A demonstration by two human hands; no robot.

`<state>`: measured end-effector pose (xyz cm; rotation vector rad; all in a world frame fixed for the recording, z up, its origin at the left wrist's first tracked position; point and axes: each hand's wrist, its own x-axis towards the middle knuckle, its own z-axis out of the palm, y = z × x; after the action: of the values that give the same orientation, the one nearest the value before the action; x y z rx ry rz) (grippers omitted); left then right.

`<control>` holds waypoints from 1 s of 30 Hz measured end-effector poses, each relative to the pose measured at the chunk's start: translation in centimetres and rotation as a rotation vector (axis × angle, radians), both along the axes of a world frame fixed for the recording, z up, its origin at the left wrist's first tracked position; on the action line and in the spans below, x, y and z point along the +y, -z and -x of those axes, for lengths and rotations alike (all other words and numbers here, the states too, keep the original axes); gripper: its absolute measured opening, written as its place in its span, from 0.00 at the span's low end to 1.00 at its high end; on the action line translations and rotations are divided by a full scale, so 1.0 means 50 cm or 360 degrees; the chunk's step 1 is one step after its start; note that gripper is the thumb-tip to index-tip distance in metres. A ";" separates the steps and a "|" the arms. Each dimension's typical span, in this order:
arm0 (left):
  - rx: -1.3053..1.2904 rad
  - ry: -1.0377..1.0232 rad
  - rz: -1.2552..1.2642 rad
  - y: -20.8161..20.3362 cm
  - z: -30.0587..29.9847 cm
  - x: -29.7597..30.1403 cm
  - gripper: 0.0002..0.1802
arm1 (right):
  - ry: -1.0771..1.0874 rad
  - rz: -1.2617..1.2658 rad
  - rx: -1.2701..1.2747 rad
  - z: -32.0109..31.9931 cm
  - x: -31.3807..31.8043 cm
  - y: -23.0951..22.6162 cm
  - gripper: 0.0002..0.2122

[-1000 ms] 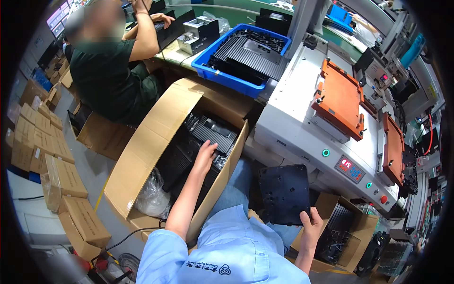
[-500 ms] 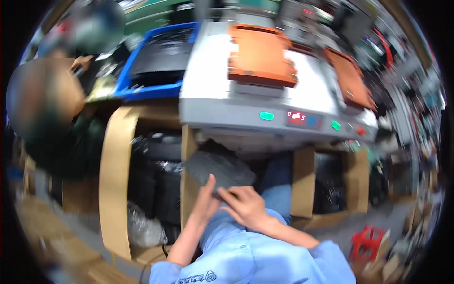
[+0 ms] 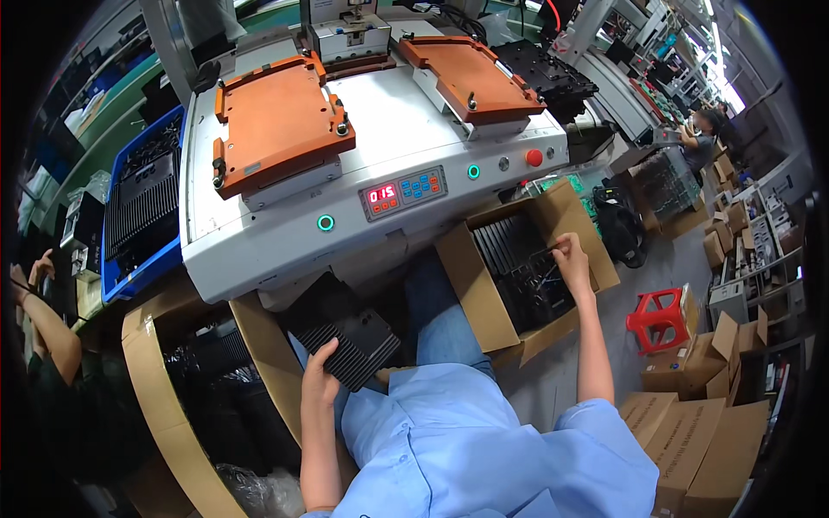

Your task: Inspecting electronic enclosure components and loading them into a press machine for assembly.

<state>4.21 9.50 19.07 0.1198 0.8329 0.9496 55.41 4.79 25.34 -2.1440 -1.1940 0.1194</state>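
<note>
A black plate (image 3: pixel 356 344) with a ribbed face rests tilted over my lap. My left hand (image 3: pixel 320 380) is closed on its near edge, thumb on top and fingers hidden beneath. On the right, my right hand (image 3: pixel 571 257) is raised over an open cardboard box (image 3: pixel 467 298). Its fingers are pinched together at the edge of the black parts inside; what they grip, if anything, is too small to make out. Several black ribbed parts (image 3: pixel 505 250) stand in a row in that box.
Ahead is a white machine (image 3: pixel 259 250) with two orange fixtures (image 3: pixel 281 116) (image 3: pixel 471 73), buttons and a display. A blue bin (image 3: pixel 110 250) of black parts and another cardboard box (image 3: pixel 142 363) are at left. A red stool (image 3: pixel 658 321) stands right. A co-worker's arm (image 3: pixel 52 328) shows far left.
My view has swung to the right. My hands, close together at the plate before, are now apart: the left keeps the plate, and the right has moved over to the right-hand box.
</note>
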 end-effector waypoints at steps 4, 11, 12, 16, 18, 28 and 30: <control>0.0025 -0.0070 -0.0048 -0.011 0.004 -0.002 0.14 | 0.0062 0.0095 -0.0176 -0.036 0.004 0.040 0.12; 0.0119 -0.0101 -0.0027 -0.006 0.019 0.004 0.12 | -0.0087 0.0615 -0.0342 0.002 -0.031 0.032 0.07; 0.0105 -0.0073 -0.0026 -0.005 0.019 0.005 0.11 | -0.0519 0.0804 -0.0228 -0.009 -0.038 0.038 0.06; 0.0111 -0.0054 -0.0003 -0.006 0.015 -0.003 0.11 | -0.0842 0.0911 -0.0504 -0.010 -0.022 0.044 0.06; 0.0094 0.0042 -0.0042 -0.001 0.019 -0.006 0.08 | -0.0933 0.1022 -0.0463 -0.013 -0.017 0.035 0.08; 0.0005 0.0027 -0.0085 -0.019 0.006 -0.012 0.14 | -0.0816 0.0985 -0.0659 -0.019 -0.051 0.003 0.07; -0.0003 0.0036 -0.0089 -0.024 0.007 -0.012 0.14 | -0.0774 0.0989 -0.0704 -0.026 -0.062 -0.008 0.07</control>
<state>3.85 8.91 20.27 0.1762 0.8019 0.9522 56.72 1.69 25.74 -2.4150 -2.1561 0.2663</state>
